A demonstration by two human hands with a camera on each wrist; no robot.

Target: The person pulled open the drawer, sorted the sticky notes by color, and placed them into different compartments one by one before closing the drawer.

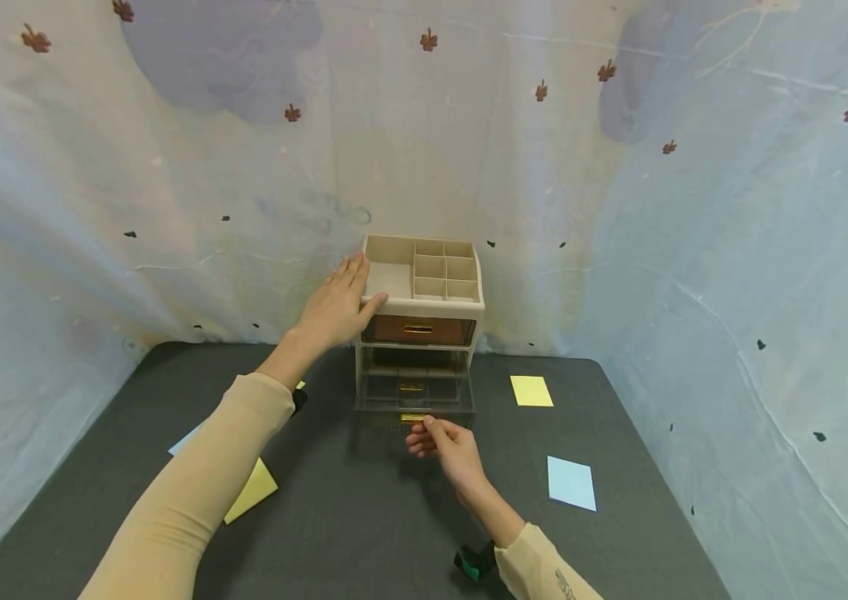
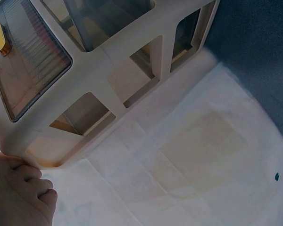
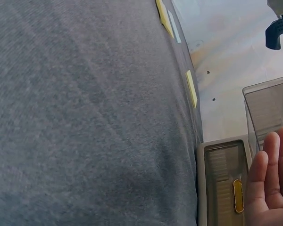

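Note:
A cream desktop organizer (image 1: 422, 307) with a divided top tray and dark see-through drawers stands at the back of the table. My left hand (image 1: 341, 300) rests on its upper left edge, thumb toward the front; in the left wrist view the left hand (image 2: 23, 193) lies at a corner of the frame. A clear drawer (image 1: 434, 398) below the top one is pulled out. At the drawer's gold handle (image 1: 413, 418), my right hand (image 1: 448, 450) pinches with thumb and curled fingers. In the right wrist view, its fingers (image 3: 272, 174) hide part of the drawer.
The top drawer (image 1: 393, 330) is closed. A lower drawer with a gold handle (image 3: 238, 195) is closed too. Right of the organizer lie a yellow note (image 1: 532, 391) and a blue note (image 1: 572, 482). Another yellow note (image 1: 253, 492) lies by the left forearm. A patterned curtain (image 1: 424, 167) hangs behind.

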